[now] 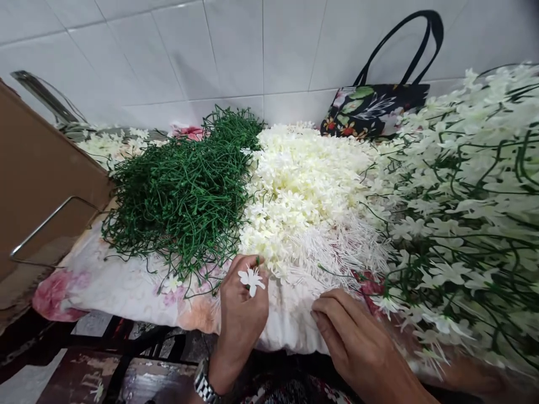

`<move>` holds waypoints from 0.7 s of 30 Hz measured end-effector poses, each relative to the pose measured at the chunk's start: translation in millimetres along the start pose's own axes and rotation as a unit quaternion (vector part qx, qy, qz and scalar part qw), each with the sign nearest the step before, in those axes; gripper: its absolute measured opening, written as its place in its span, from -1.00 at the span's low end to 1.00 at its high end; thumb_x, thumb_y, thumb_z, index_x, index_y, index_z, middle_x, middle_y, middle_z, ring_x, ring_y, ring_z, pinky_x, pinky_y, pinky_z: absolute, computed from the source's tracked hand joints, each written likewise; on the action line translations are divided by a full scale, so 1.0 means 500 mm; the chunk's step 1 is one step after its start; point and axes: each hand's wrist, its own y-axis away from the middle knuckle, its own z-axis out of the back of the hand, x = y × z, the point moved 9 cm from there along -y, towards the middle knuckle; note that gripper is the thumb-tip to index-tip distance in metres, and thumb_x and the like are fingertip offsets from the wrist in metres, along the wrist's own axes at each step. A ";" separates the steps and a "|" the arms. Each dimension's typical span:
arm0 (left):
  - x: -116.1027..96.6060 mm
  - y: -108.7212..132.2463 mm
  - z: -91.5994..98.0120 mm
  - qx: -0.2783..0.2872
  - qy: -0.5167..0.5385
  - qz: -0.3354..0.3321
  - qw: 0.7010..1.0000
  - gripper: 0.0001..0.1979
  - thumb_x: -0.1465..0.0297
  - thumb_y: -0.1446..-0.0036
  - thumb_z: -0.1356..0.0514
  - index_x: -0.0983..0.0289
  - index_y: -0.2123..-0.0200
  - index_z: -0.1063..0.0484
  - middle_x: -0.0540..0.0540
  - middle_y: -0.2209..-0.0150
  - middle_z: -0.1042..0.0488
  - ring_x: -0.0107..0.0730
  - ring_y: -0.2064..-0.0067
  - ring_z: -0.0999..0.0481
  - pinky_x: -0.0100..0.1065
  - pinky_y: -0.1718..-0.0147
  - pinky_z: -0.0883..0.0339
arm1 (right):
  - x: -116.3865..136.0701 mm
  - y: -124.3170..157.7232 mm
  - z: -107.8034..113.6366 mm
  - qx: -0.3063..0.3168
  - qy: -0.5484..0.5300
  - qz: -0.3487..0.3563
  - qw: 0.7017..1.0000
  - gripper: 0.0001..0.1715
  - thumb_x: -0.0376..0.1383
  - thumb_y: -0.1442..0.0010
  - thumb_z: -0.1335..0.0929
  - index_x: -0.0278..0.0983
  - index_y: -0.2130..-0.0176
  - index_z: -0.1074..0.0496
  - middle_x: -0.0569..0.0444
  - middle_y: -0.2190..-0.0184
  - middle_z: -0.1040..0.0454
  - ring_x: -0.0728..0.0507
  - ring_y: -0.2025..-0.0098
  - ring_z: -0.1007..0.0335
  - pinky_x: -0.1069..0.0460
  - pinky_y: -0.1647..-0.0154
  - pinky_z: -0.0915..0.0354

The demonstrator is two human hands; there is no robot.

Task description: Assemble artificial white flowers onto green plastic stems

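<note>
My left hand (244, 300), with a watch on its wrist, is closed on a white artificial flower (251, 280) whose open petals face me. A bit of green shows at its fingertips. My right hand (351, 331) rests low over the cloth's front edge, fingers curled and pressed together. Whatever it may pinch is hidden. Beyond my left hand lies a tangled heap of green plastic stems (181, 191). Loose cream-white flower heads (303, 179) make a pile in the middle, and thin white plastic pins (341, 249) are scattered between that pile and my right hand.
Flowers on green stems (463, 213) form a tall mass at the right. A black floral handbag (374, 109) leans against the white tiled wall (236, 50). On the left stands a brown cardboard box (37, 163) beside a metal wire handle (46, 224). Floral cloth (126, 286) covers the table.
</note>
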 end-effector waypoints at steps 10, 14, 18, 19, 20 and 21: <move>-0.028 -0.025 -0.016 -0.001 -0.072 -0.031 0.997 -0.80 0.54 -0.03 -0.07 0.26 0.61 -0.26 -0.05 0.58 -0.26 -0.46 0.51 -0.30 -0.45 0.51 -0.17 | 0.000 -0.007 0.024 -0.064 -0.055 0.014 0.996 -0.80 -0.54 -0.20 -0.20 -0.37 0.24 -0.34 0.01 0.42 -0.34 0.00 0.37 -0.33 0.12 0.31 -0.28; -0.041 -0.006 -0.015 0.026 -0.033 -0.059 0.997 -0.86 0.56 -0.02 -0.10 0.27 0.54 -0.31 -0.05 0.55 -0.31 -0.47 0.48 -0.34 -0.47 0.47 -0.21 | -0.008 -0.010 0.032 -0.061 -0.080 -0.005 0.995 -0.83 -0.52 -0.19 -0.21 -0.35 0.26 -0.32 0.02 0.42 -0.36 0.00 0.38 -0.34 0.13 0.33 -0.29; -0.056 0.012 -0.021 0.042 -0.026 -0.102 0.994 -0.86 0.58 -0.04 -0.10 0.27 0.51 -0.33 -0.05 0.54 -0.33 -0.50 0.49 -0.35 -0.50 0.50 -0.22 | -0.013 -0.019 0.041 -0.059 -0.115 -0.028 0.991 -0.83 -0.52 -0.19 -0.21 -0.29 0.28 -0.29 0.07 0.43 -0.37 0.01 0.39 -0.34 0.13 0.35 -0.28; -0.056 0.014 -0.021 0.040 -0.027 -0.108 0.993 -0.86 0.58 -0.04 -0.10 0.27 0.50 -0.33 -0.05 0.54 -0.33 -0.50 0.49 -0.36 -0.49 0.50 -0.22 | -0.014 -0.021 0.043 -0.061 -0.123 -0.034 0.990 -0.83 -0.52 -0.19 -0.21 -0.29 0.28 -0.28 0.08 0.43 -0.37 0.01 0.39 -0.33 0.13 0.36 -0.28; -0.057 0.016 -0.020 0.037 -0.028 -0.112 0.993 -0.86 0.58 -0.04 -0.11 0.27 0.50 -0.33 -0.05 0.54 -0.32 -0.50 0.49 -0.36 -0.49 0.50 -0.22 | -0.016 -0.022 0.047 -0.065 -0.130 -0.039 0.989 -0.84 -0.52 -0.18 -0.22 -0.28 0.28 -0.28 0.08 0.43 -0.37 0.02 0.39 -0.32 0.13 0.36 -0.28; -0.057 0.018 -0.019 0.033 -0.029 -0.116 0.992 -0.86 0.59 -0.04 -0.11 0.27 0.50 -0.34 -0.05 0.54 -0.32 -0.50 0.49 -0.36 -0.49 0.50 -0.23 | -0.018 -0.023 0.050 -0.069 -0.135 -0.044 0.987 -0.84 -0.52 -0.18 -0.23 -0.28 0.28 -0.28 0.08 0.42 -0.36 0.02 0.38 -0.31 0.13 0.36 -0.27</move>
